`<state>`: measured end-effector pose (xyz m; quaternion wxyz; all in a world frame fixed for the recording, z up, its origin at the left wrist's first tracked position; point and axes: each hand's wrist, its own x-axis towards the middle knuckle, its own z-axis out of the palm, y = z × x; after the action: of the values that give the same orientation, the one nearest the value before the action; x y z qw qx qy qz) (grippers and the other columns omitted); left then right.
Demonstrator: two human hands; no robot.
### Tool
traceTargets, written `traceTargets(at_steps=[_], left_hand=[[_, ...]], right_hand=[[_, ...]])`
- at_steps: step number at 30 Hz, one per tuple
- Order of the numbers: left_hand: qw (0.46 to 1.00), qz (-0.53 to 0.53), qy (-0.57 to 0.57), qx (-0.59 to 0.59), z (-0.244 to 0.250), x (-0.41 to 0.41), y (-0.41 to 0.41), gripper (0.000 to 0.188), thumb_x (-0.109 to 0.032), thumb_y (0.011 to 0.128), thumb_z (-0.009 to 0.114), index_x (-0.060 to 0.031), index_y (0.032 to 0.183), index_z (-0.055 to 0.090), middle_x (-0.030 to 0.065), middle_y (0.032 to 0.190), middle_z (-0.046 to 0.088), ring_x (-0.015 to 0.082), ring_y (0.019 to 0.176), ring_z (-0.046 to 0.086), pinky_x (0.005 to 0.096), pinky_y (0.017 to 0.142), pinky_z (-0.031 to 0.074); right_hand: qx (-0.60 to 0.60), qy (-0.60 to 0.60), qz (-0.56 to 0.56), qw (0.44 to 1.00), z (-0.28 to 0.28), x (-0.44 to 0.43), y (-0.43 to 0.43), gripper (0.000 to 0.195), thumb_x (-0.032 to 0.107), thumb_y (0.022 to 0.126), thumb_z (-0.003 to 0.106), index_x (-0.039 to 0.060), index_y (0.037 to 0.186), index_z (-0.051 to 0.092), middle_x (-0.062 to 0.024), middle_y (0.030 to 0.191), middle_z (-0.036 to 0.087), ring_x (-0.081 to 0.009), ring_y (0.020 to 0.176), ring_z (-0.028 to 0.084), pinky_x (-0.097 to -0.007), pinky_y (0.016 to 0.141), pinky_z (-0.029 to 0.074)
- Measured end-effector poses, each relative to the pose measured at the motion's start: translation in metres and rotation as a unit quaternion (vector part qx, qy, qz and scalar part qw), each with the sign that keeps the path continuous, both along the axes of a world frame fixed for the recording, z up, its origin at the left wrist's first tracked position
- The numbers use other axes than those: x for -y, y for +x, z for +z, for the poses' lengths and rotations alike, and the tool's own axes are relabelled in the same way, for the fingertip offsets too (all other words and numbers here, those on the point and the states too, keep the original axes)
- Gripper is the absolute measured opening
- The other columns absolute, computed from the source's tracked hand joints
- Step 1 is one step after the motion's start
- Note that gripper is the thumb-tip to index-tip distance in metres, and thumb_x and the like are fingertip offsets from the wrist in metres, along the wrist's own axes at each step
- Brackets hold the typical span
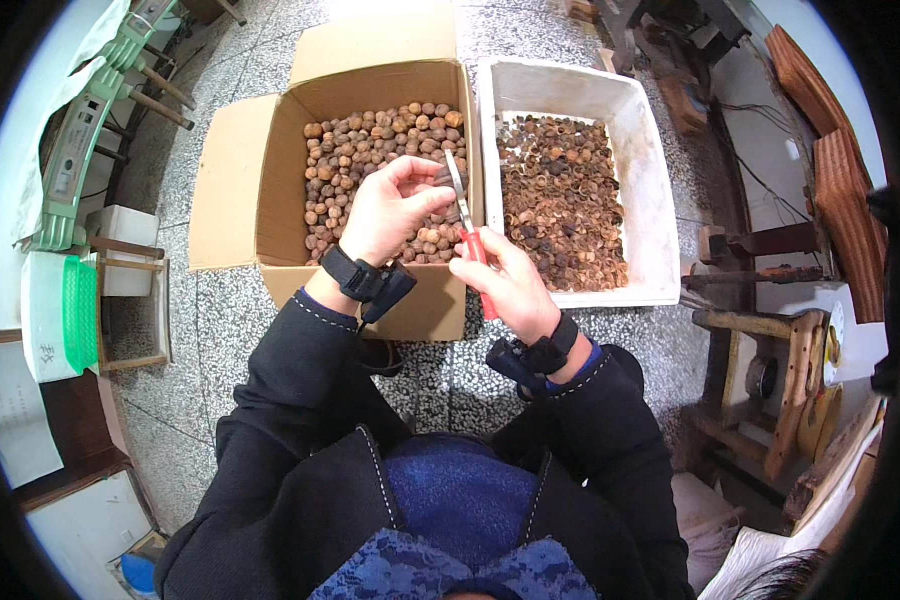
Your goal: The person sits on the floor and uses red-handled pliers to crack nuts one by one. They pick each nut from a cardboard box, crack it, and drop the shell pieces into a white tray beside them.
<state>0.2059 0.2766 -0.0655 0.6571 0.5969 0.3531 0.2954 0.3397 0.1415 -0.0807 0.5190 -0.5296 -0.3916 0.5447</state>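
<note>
My left hand (399, 204) holds a dark brown, walnut-like nut (447, 177) between thumb and fingertips, over an open cardboard box (285, 176). Many round brown nuts (345, 161) lie inside that box. In my right hand (511, 283) is a tool with a red handle (474, 247) and a narrow metal blade (456, 184). The blade points away from me, and its upper part is against or beside the held nut; contact is not clear. To the right, a white foam box (652, 187) holds broken brown shells or husks (562, 210).
Both boxes stand on a speckled terrazzo floor (184, 330). At the left are a green plastic basket (79, 315) and a white foam container (124, 225). A worn wooden stool (791, 397) and wavy brown boards (844, 202) stand at the right.
</note>
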Motion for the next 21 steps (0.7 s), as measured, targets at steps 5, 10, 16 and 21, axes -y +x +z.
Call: traceTargets(at_steps=[5, 10, 16, 21], left_hand=[[0.999, -0.008, 0.04, -0.035, 0.001, 0.003, 0.007, 0.027, -0.005, 0.083, 0.07, 0.0007, 0.107, 0.06, 0.0011, 0.083, 0.064, 0.007, 0.076, 0.062, 0.0215, 0.07, 0.052], [0.995, -0.039, -0.056, 0.069, -0.012, -0.002, 0.016, 0.038, -0.014, 0.087, 0.067, -0.0023, 0.12, 0.054, 0.0059, 0.106, 0.062, 0.0115, 0.1, 0.059, 0.0268, 0.088, 0.048], [0.91, -0.162, -0.243, 0.293, -0.02, -0.008, 0.036, 0.049, -0.033, 0.09, 0.063, -0.0026, 0.125, 0.048, 0.0099, 0.116, 0.059, 0.0206, 0.108, 0.056, 0.0359, 0.098, 0.045], [0.914, -0.154, -0.253, 0.275, -0.028, 0.0, 0.047, 0.047, -0.025, 0.088, 0.066, -0.0012, 0.124, 0.048, 0.0109, 0.116, 0.059, 0.0204, 0.107, 0.057, 0.036, 0.096, 0.046]], right_hand=[[-0.003, -0.025, -0.018, 1.0, 0.007, 0.005, 0.004, 0.027, 0.018, 0.084, 0.064, 0.002, 0.105, 0.061, 0.0022, 0.076, 0.052, -0.0055, 0.068, 0.049, -0.0223, 0.063, 0.042], [0.008, -0.006, -0.031, 0.999, 0.001, -0.001, 0.012, 0.019, 0.015, 0.083, 0.063, 0.0025, 0.097, 0.059, 0.0025, 0.08, 0.055, -0.0054, 0.073, 0.05, -0.0227, 0.067, 0.044], [-0.116, 0.009, -0.027, 0.993, 0.0, -0.005, 0.021, 0.025, 0.008, 0.083, 0.06, 0.0021, 0.106, 0.053, -0.005, 0.097, 0.059, -0.01, 0.089, 0.058, -0.0244, 0.077, 0.047], [-0.206, -0.087, -0.036, 0.974, 0.002, 0.0, 0.028, 0.041, 0.011, 0.086, 0.054, 0.0047, 0.124, 0.04, -0.0109, 0.105, 0.06, -0.019, 0.095, 0.061, -0.0341, 0.084, 0.049]])
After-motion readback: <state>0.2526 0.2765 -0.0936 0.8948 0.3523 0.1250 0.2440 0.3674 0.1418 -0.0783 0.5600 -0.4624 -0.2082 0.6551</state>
